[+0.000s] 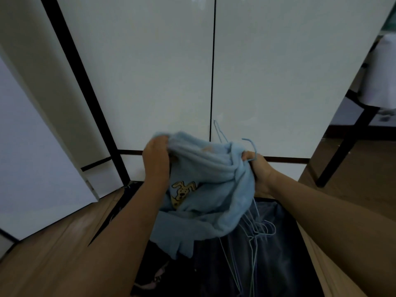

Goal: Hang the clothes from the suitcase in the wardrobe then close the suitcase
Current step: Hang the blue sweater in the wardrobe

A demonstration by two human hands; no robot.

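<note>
**Getting the blue top onto a hanger**

Nearest me, the suitcase (267, 264) lies open on the floor, dark clothes and spare wire hangers (260, 230) inside. Above it I hold the light blue top (205, 179), bunched, dog print facing me. My left hand (155, 161) has its fingers curled on one edge of the fabric; my right hand (258, 168) grips the other edge w/ a blue hanger (249, 144), hook poking up. Beyond, the wardrobe doors (150, 71) are shut. To do this well, I reckon: find the neck opening, feed the hanger thru, square the shoulders, then open a door.
</note>
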